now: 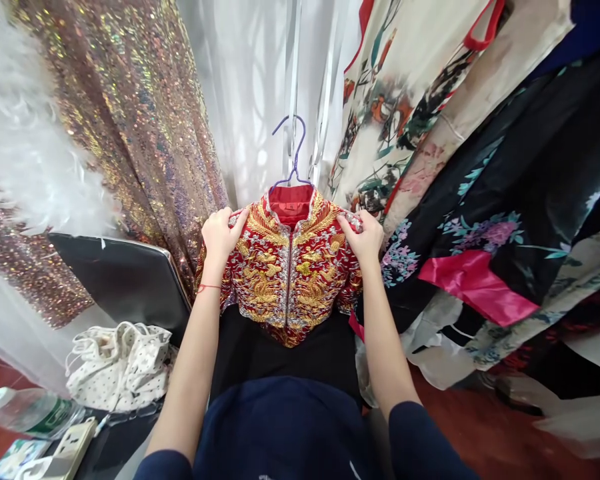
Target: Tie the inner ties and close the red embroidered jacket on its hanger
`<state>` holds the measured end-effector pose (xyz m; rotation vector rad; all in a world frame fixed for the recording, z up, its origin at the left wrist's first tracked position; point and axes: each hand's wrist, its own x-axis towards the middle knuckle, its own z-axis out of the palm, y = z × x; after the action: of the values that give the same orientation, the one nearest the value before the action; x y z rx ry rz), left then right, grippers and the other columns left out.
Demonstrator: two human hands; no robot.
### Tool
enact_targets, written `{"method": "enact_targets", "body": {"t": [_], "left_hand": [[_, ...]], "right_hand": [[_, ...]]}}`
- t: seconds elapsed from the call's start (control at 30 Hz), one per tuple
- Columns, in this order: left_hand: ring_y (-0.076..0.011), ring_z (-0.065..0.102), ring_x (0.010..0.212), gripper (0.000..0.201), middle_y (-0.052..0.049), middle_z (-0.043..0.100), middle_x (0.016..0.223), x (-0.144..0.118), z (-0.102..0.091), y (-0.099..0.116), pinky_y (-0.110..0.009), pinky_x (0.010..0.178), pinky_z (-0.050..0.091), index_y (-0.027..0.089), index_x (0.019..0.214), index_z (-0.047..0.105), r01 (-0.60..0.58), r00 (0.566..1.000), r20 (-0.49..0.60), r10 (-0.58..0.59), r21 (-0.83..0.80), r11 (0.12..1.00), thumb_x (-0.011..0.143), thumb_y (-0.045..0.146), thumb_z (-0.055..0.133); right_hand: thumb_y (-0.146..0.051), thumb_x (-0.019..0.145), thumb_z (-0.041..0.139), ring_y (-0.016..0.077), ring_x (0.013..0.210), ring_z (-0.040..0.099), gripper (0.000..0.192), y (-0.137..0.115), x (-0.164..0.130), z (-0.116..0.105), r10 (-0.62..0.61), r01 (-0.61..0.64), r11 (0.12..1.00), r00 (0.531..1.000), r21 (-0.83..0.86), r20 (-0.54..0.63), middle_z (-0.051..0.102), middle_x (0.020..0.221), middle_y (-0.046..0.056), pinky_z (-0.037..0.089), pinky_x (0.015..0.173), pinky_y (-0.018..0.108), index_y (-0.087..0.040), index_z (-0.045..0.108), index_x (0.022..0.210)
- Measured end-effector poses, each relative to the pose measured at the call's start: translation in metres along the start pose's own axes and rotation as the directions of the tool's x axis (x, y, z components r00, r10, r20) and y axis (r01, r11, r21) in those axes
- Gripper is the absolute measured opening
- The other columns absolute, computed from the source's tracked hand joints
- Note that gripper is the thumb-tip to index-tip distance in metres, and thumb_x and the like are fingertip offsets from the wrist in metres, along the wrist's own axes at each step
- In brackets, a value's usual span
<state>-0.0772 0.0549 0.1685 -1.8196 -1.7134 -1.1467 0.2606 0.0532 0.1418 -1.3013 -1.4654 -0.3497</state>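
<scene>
A red jacket with gold and silver embroidery, a stand collar and short sleeves lies upright in front of me, its lower part over my dark-clad lap. The purple hanger rises from its collar, hook up. My left hand grips the jacket's left-side shoulder in the picture, thumb on the front. On the other shoulder, my right hand pinches the cloth the same way. The fingers behind both shoulders are hidden.
Sequined fabric and white feathers hang at left. Below them stand a black panel, a dotted drawstring bag, a plastic bottle and a power strip. Floral dresses and black garments crowd the right side.
</scene>
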Motion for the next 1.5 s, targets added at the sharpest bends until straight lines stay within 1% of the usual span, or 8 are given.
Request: {"method": "enact_targets", "body": {"t": [0.33, 0.43, 0.53, 0.63, 0.73, 0.97, 1.1, 1.5], "left_hand": [[-0.0223, 0.057, 0.077, 0.045, -0.007, 0.062, 0.076, -0.002, 0.000, -0.003, -0.033, 0.069, 0.029, 0.022, 0.070, 0.042, -0.017, 1.000, -0.019, 0.018, 0.032, 0.999, 0.099, 0.057, 0.044], [-0.0221, 0.056, 0.076, 0.045, -0.007, 0.062, 0.076, -0.003, 0.006, -0.001, -0.033, 0.069, 0.029, 0.022, 0.070, 0.044, -0.007, 1.000, -0.019, 0.008, 0.012, 1.000, 0.098, 0.057, 0.044], [-0.0223, 0.056, 0.076, 0.045, -0.007, 0.063, 0.076, -0.005, 0.012, 0.002, -0.033, 0.069, 0.030, 0.022, 0.070, 0.046, -0.003, 1.000, -0.025, 0.003, -0.005, 1.000, 0.098, 0.058, 0.046], [-0.0225, 0.056, 0.076, 0.045, -0.008, 0.063, 0.077, -0.009, 0.014, 0.004, -0.033, 0.070, 0.031, 0.022, 0.070, 0.047, -0.012, 0.999, -0.036, 0.012, 0.011, 1.000, 0.098, 0.058, 0.044], [-0.0224, 0.056, 0.076, 0.046, -0.007, 0.062, 0.077, -0.011, 0.012, 0.003, -0.033, 0.069, 0.030, 0.023, 0.071, 0.045, -0.026, 0.999, -0.034, 0.027, 0.024, 0.999, 0.099, 0.058, 0.041], [-0.0222, 0.055, 0.077, 0.045, -0.007, 0.061, 0.077, -0.011, 0.013, 0.005, -0.034, 0.071, 0.031, 0.022, 0.071, 0.047, -0.009, 0.999, -0.031, 0.008, -0.021, 1.000, 0.099, 0.058, 0.042], [-0.0221, 0.054, 0.077, 0.045, -0.007, 0.061, 0.076, -0.011, 0.012, 0.009, -0.033, 0.072, 0.032, 0.022, 0.070, 0.047, 0.005, 0.999, -0.043, -0.007, -0.030, 1.000, 0.098, 0.057, 0.043], [-0.0227, 0.054, 0.080, 0.045, -0.007, 0.059, 0.078, -0.014, 0.014, 0.007, -0.033, 0.074, 0.033, 0.022, 0.073, 0.047, -0.006, 0.999, -0.048, 0.004, -0.025, 1.000, 0.099, 0.058, 0.040]], "right_hand": [[-0.059, 0.093, 0.044, 0.0305, 0.103, 0.057, 0.046, 0.000, -0.014, -0.004, 0.005, -0.002, 0.998, 0.999, -0.059, 0.041, 0.065, 0.107, 0.016, 0.042, 0.094, 0.044, -0.018, 0.058, 0.107], [-0.051, 0.090, 0.049, 0.0375, 0.129, 0.044, 0.050, -0.023, -0.027, 0.000, 0.043, -0.044, 0.996, 0.999, -0.075, -0.009, 0.055, 0.134, 0.023, 0.033, 0.106, 0.057, -0.016, 0.051, 0.126], [-0.042, 0.086, 0.055, 0.0368, 0.129, 0.044, 0.034, -0.060, -0.050, 0.015, 0.177, -0.169, 0.974, 0.983, 0.152, -0.042, 0.057, 0.127, 0.022, 0.035, 0.105, 0.057, -0.019, 0.057, 0.111], [-0.044, 0.084, 0.058, 0.0250, 0.085, 0.062, 0.021, -0.090, -0.071, 0.038, 0.361, -0.407, 0.741, 0.912, 0.534, 0.194, 0.065, 0.086, 0.009, 0.051, 0.082, 0.042, -0.023, 0.054, 0.086], [-0.049, 0.082, 0.059, 0.0149, 0.051, 0.056, 0.027, -0.103, -0.079, 0.058, 0.373, -0.504, 0.573, 0.862, 0.646, 0.342, 0.063, 0.066, 0.000, 0.048, 0.055, 0.030, -0.023, 0.052, 0.083], [-0.048, 0.079, 0.062, 0.0093, 0.046, 0.054, 0.034, -0.110, -0.078, 0.063, 0.429, -0.589, 0.259, 0.780, 0.766, 0.455, 0.069, 0.071, -0.001, 0.041, 0.048, 0.024, -0.020, 0.058, 0.099], [-0.045, 0.073, 0.070, 0.0072, 0.043, 0.046, 0.030, -0.115, -0.072, 0.064, 0.451, -0.609, 0.049, 0.721, 0.792, 0.526, 0.057, 0.058, -0.007, 0.038, 0.044, 0.023, -0.021, 0.058, 0.085], [-0.049, 0.079, 0.063, 0.0067, 0.037, 0.041, 0.031, -0.106, -0.059, 0.063, 0.407, -0.616, 0.257, 0.768, 0.745, 0.494, 0.048, 0.046, -0.008, 0.034, 0.040, 0.021, -0.023, 0.053, 0.066]]}}
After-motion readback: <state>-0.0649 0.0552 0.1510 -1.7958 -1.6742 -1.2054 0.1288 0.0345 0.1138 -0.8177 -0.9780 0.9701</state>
